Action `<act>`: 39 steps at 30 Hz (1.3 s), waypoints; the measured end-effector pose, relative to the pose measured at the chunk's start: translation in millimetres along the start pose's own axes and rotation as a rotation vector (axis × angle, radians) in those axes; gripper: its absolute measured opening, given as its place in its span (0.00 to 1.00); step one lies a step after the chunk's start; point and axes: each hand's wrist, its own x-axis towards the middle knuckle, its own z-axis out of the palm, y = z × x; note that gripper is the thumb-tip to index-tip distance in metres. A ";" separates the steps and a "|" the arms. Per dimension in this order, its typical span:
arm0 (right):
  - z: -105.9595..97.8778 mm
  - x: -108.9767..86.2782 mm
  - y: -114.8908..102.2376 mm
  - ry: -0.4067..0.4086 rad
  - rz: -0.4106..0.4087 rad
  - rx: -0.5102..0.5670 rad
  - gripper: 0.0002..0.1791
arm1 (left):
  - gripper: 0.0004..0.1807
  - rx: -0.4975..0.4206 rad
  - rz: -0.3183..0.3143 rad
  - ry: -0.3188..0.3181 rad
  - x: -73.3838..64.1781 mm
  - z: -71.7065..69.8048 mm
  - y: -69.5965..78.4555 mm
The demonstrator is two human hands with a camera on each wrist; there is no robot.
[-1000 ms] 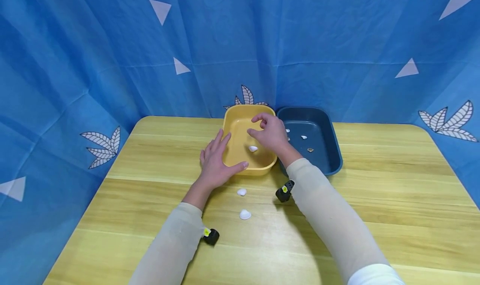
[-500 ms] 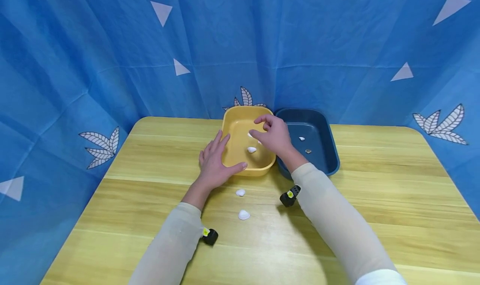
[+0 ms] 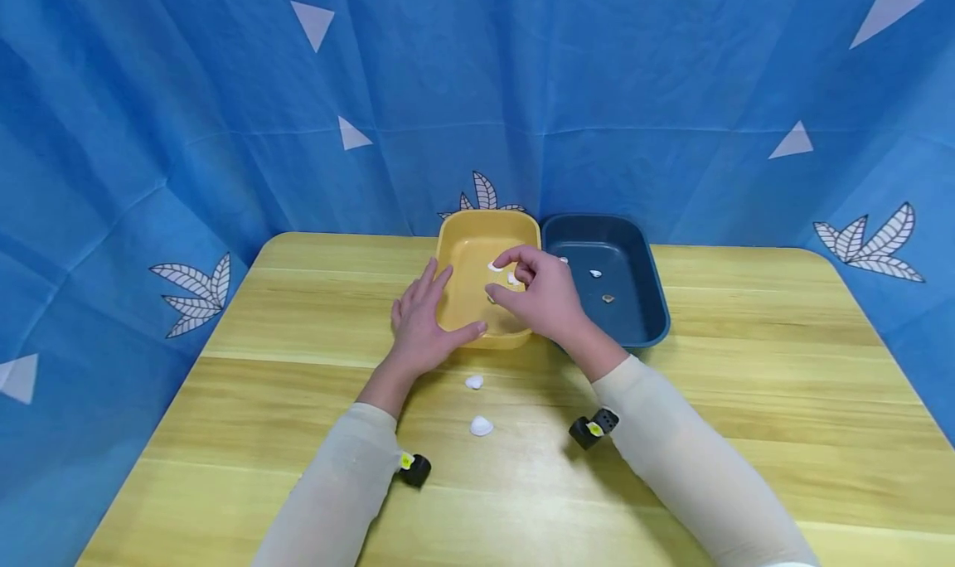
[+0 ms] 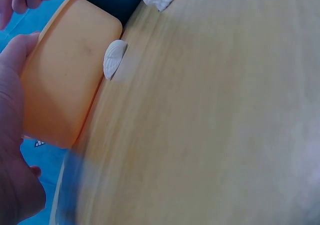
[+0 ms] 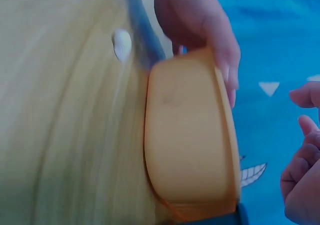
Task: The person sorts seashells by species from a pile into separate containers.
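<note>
My left hand (image 3: 424, 327) steadies the yellow plastic tray (image 3: 464, 306), its fingers spread along the left side and the thumb over the front rim. Over the tray's right half hovers my right hand (image 3: 548, 295), with thumb and index finger held apart and the other fingers bent. Nothing shows between that thumb and index finger in the right wrist view. Small white seashells (image 3: 495, 266) lie in the tray, one partly hidden beside the right thumb. In front of it, two white seashells rest on the table, a nearer one (image 3: 481, 425) and a farther one (image 3: 474, 382).
A dark blue tray (image 3: 634, 322) stands against the yellow tray's right side, holding several small shells, one of them brownish (image 3: 608, 298). The wooden table (image 3: 776, 368) extends to both sides. A blue patterned curtain (image 3: 634, 70) hangs behind its back edge.
My right hand has shifted slightly right and toward me over the yellow tray, uncovering shells that it hid before. My left hand keeps its place on the tray.
</note>
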 end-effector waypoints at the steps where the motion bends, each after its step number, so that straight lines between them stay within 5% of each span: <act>1: -0.3 -3.4 -2.2 -0.002 -0.014 0.002 0.13 | 0.57 0.000 0.001 0.000 0.1 0.1 -0.2; 19: 0.1 -69.8 -10.9 -0.136 -0.098 0.012 0.14 | 0.57 0.012 0.021 0.027 1.2 -0.8 -3.1; 39: 21.7 -103.7 10.1 -0.349 -0.082 0.027 0.15 | 0.57 -0.009 0.033 0.025 1.8 0.3 -1.9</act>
